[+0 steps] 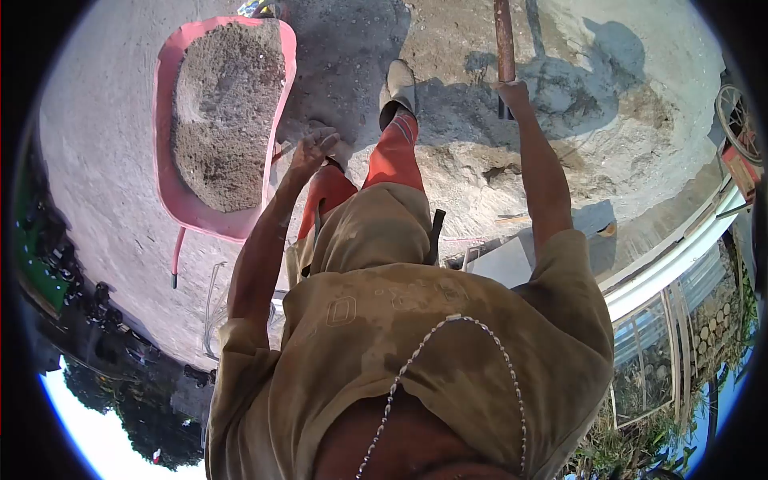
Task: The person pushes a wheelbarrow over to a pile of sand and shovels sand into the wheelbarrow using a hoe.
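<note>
My right hand [514, 96] is closed around a long brown wooden handle [504, 40], which runs up out of the top edge, so whatever is at its far end is out of sight. My left hand [316, 148] hangs beside the pink wheelbarrow [170, 172], its fingers loosely apart and nothing visible in them. Grey-brown sandy material [228, 112] fills the wheelbarrow. A grip-ended wheelbarrow handle [176, 256] sticks out toward the lower left.
Loose pale sand [544, 176] lies to my right, partly under my shadow. One dusty boot [398, 84] stands ahead of me. At the far right are a spoked wheel [738, 120] and a long white curved edge [672, 260]. A pale board [504, 260] lies near my right side.
</note>
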Motion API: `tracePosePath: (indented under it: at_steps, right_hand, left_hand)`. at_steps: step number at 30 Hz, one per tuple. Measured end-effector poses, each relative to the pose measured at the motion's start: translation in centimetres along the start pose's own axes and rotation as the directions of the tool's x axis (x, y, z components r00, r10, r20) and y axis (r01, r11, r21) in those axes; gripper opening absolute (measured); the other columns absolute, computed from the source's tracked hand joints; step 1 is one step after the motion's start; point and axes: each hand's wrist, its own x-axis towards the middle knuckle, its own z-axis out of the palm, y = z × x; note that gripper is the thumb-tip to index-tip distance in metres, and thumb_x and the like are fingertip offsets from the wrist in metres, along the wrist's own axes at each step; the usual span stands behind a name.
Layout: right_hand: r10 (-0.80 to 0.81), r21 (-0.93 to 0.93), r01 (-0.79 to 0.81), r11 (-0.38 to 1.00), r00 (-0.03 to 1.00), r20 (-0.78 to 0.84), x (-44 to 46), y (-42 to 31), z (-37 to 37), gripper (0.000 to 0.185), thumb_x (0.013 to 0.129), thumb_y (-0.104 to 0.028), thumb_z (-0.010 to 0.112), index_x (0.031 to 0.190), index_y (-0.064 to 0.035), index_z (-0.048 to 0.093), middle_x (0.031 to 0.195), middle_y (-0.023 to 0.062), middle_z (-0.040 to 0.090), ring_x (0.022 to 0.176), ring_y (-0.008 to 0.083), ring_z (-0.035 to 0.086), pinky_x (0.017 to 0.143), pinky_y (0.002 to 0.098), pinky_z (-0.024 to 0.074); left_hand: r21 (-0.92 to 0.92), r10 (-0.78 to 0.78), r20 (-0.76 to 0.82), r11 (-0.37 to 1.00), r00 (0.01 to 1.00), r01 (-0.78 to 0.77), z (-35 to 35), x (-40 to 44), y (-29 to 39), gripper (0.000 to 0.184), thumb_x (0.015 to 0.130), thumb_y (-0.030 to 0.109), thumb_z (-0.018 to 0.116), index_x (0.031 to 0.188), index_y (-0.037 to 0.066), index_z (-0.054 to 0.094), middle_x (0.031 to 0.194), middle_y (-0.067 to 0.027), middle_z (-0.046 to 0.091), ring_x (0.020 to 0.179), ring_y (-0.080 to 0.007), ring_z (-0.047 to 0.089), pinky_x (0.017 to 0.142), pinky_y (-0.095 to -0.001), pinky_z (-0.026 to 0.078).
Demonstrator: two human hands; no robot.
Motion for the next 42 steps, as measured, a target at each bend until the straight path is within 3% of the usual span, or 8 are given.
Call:
tracePosePath:
  at_steps: [8,15,18,20,24,29,36,42]
  right_hand:
    - [0.419,-0.121,-0.401,0.908,0.872,0.252,-1.1,6.6,2.7,0.028,0.068,-0.024,0.066,0.081,0.0004,0.061,0.064,0.0070,0.055,0.058,0.0170,0.055,0.055,0.0318,0.0436]
    - [0.337,-0.155,-0.312,0.937,0.699,0.631,0.7,-4.4,-3.7,0.020,0.070,-0.017,0.064,0.084,-0.0030,0.059,0.064,0.0080,0.055,0.056,0.0184,0.054,0.053,0.0295,0.0429]
    - [-0.370,0.487,-0.032,0.873,0.608,0.703,-10.0,-9.2,-4.8,0.018,0.070,-0.017,0.064,0.080,-0.0029,0.059,0.063,0.0073,0.055,0.055,0.0192,0.054,0.053,0.0291,0.0423]
    - [0.285,-0.203,-0.216,0.955,0.859,0.425,-11.0,-10.0,-2.2,0.013,0.071,-0.017,0.063,0.071,-0.0061,0.056,0.057,0.0011,0.052,0.046,0.0155,0.049,0.046,0.0280,0.0402]
    - [0.339,-0.299,-0.240,0.923,0.877,0.341,-27.7,-20.3,-1.1,0.016,0.070,-0.014,0.064,0.076,0.0006,0.061,0.058,0.0063,0.055,0.048,0.0159,0.052,0.045,0.0290,0.0385]
    - [0.206,-0.369,-0.044,0.928,0.887,0.413,-47.4,-31.5,0.9,0.017,0.069,-0.006,0.063,0.081,0.0017,0.053,0.059,0.0074,0.054,0.047,0.0147,0.053,0.045,0.0267,0.0431]
    - [-0.009,-0.452,0.384,0.805,0.770,0.638,-58.9,-36.9,4.5,0.030,0.063,-0.012,0.069,0.085,0.0004,0.052,0.067,0.0064,0.057,0.057,0.0115,0.054,0.055,0.0265,0.0455]
    - [-0.354,-0.404,0.837,0.369,0.528,0.772,-45.8,-30.2,14.0,0.052,0.063,-0.025,0.071,0.104,0.0001,0.050,0.076,0.0177,0.060,0.065,0.0294,0.058,0.062,0.0373,0.0464]
  left_hand:
    - [-0.567,-0.588,-0.576,0.788,0.568,0.240,-10.2,-25.1,-20.1,0.068,0.078,0.053,0.053,0.129,0.010,0.036,0.120,-0.0165,0.047,0.104,-0.0307,0.051,0.083,-0.0454,0.042]
    - [-0.734,-0.472,-0.500,0.676,0.726,-0.066,-3.7,-24.3,-17.2,0.048,0.084,0.038,0.052,0.120,0.007,0.045,0.108,-0.0126,0.055,0.092,-0.0222,0.057,0.077,-0.0350,0.045]
    - [-0.781,-0.374,-0.464,0.601,0.803,-0.171,-2.6,-21.4,-16.0,0.040,0.085,0.035,0.053,0.112,0.006,0.050,0.098,-0.0081,0.059,0.085,-0.0185,0.059,0.072,-0.0320,0.046]
    - [-0.777,-0.289,-0.424,0.603,0.859,-0.180,-3.4,-19.3,-13.9,0.032,0.084,0.032,0.055,0.103,0.007,0.054,0.090,-0.0054,0.060,0.078,-0.0164,0.059,0.067,-0.0290,0.046]
    - [-0.785,-0.029,-0.337,0.560,0.941,-0.264,-6.3,-14.1,-9.4,0.025,0.081,0.030,0.057,0.094,0.008,0.059,0.082,-0.0012,0.060,0.067,-0.0111,0.055,0.061,-0.0255,0.045]
    - [-0.761,0.032,0.006,0.648,0.999,-0.016,-6.7,-8.9,-5.3,0.041,0.074,0.044,0.062,0.098,0.010,0.058,0.083,-0.0045,0.059,0.075,-0.0158,0.055,0.063,-0.0354,0.046]
    - [-0.880,0.172,-0.320,-0.417,0.932,-0.226,-17.8,-16.4,-2.3,0.040,0.073,0.041,0.066,0.089,0.008,0.052,0.074,-0.0063,0.054,0.056,-0.0155,0.053,0.053,-0.0299,0.046]
    - [-0.844,-0.304,-0.483,-0.089,0.821,-0.529,-24.0,-18.7,-9.1,0.037,0.066,0.032,0.072,0.075,0.002,0.054,0.061,-0.0057,0.052,0.046,-0.0139,0.049,0.040,-0.0273,0.038]
